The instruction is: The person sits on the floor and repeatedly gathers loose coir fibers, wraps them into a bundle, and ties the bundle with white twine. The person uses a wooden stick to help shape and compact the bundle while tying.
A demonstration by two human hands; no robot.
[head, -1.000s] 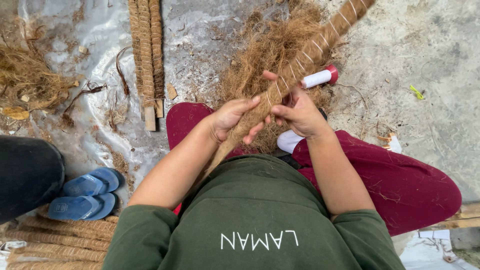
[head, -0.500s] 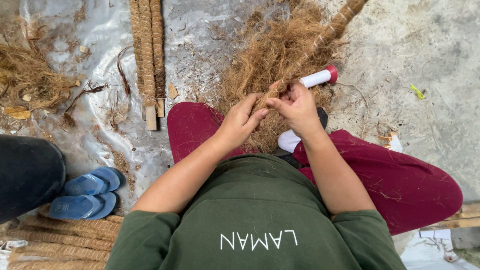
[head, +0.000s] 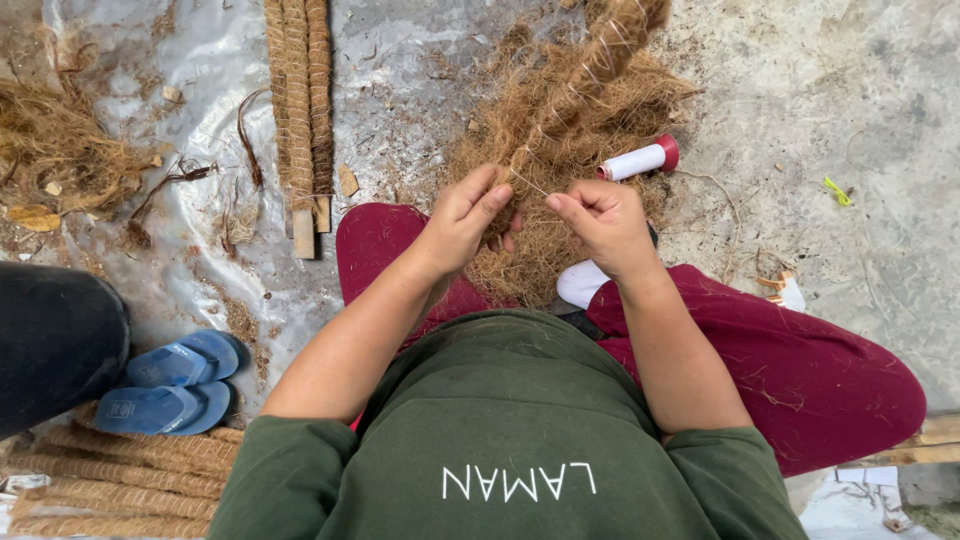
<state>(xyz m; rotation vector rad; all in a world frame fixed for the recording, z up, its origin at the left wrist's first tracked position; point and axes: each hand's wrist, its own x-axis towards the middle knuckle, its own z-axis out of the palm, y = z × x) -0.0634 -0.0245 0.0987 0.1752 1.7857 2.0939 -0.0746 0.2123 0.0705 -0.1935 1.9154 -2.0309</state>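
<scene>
A coir-wrapped pole point(head: 590, 70) slants from my lap up to the top right, bound with thin white thread. Loose brown coconut fibre point(head: 545, 150) is heaped around it. My left hand point(head: 465, 215) presses on the lower end of the pole and the fibre there. My right hand point(head: 598, 220) is closed in a pinch on the white thread point(head: 530, 180), which runs taut to the pole. A white thread spool with a red end point(head: 640, 160) lies on the ground just beyond my right hand.
Finished coir poles point(head: 298, 100) lie at the top on a plastic sheet point(head: 200, 90), more poles point(head: 120, 470) at the bottom left. Blue sandals point(head: 170, 385) sit beside a dark-clothed person's leg point(head: 50, 350). Another fibre pile point(head: 55, 140) is at left; bare concrete point(head: 840, 120) is on the right.
Both hands slid down the pole toward my lap. My right hand left the pole and now pulls the thread taut. The pole tilted slightly more upright.
</scene>
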